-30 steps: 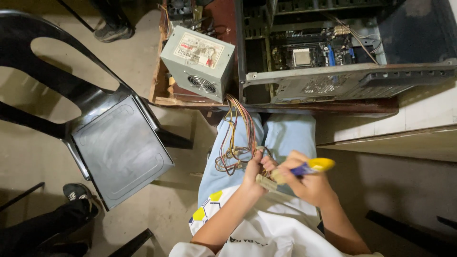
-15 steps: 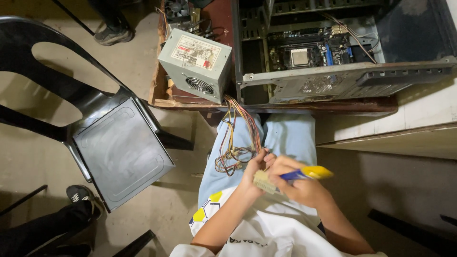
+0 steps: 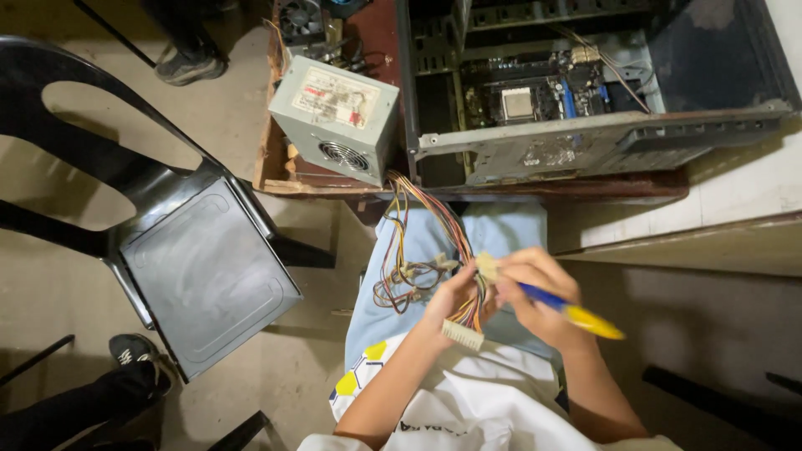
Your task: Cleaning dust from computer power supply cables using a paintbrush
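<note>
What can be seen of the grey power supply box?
The grey power supply box is a metal-looking case with a pale label on top and a round fan grille on its near face. It sits tilted on the wooden table, beside the open computer case. Coloured wires trail from it to the person's left hand.

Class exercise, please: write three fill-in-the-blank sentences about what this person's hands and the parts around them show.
1. The right hand holds a blue and ____ screwdriver.
2. The left hand grips a bundle of coloured wires running from the grey ____.
3. Left of the person stands an empty black ____.

Missing words: yellow; power supply box; chair
</note>
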